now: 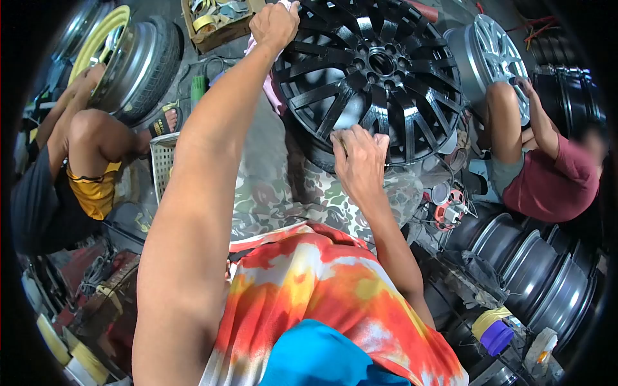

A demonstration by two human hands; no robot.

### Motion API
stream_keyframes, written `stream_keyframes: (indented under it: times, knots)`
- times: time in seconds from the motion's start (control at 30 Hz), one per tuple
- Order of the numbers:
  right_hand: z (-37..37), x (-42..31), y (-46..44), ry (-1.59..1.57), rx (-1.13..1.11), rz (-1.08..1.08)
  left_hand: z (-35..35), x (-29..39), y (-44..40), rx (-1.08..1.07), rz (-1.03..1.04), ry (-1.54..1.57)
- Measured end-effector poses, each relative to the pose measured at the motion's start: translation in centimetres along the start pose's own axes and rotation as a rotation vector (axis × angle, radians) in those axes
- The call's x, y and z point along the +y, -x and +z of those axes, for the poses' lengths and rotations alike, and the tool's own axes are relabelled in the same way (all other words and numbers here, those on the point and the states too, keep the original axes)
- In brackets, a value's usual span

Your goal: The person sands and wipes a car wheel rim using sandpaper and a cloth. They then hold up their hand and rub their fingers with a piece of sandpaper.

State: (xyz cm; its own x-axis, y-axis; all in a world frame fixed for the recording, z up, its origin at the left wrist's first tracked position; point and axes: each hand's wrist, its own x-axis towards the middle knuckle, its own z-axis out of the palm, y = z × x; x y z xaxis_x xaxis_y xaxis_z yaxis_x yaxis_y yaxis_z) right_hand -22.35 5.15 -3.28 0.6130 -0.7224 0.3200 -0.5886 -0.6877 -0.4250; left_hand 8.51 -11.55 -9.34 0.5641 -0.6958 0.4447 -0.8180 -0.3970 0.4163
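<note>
A glossy black multi-spoke wheel rim (380, 61) leans face-up in front of my camouflage-covered legs. My left hand (275, 27) is closed at the rim's upper left edge, gripping a pale pink cloth (273, 93) that hangs down along that side. Down at the lower part of the rim, my right hand (362, 159) has its fingers curled against the spokes. A small edge of something shows at those fingertips, too little to name. Wet-looking highlights run along several spokes.
On the left a person (90, 148) handles a yellow rim (96, 45) beside a tyre (158, 71). To the right another person (547, 174) holds a silver rim (499, 61). A cardboard box (219, 32), a red power strip (450, 211) and stacked rims (534, 270) surround me.
</note>
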Motion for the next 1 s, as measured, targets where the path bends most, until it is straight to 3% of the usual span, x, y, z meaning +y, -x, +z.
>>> stream_keyframes:
  times: [0.3,0.47,0.7,1.0]
  knots:
    - [-1.5,0.6,-0.5,-0.077,-0.062,-0.051,-0.3,0.1,0.4,-0.033,-0.012,0.003]
    - [-3.5,1.1,-0.6,-0.025,-0.297,0.009,0.5,-0.5,0.3,0.001,0.010,0.006]
    - [-2.0,0.2,-1.4,-0.108,-0.287,0.096,0.8,-0.8,0.2,0.014,0.019,0.000]
    - [-4.8,3.1,-3.8,0.136,-0.512,-0.394,0.4,-0.3,0.3,0.002,-0.020,0.030]
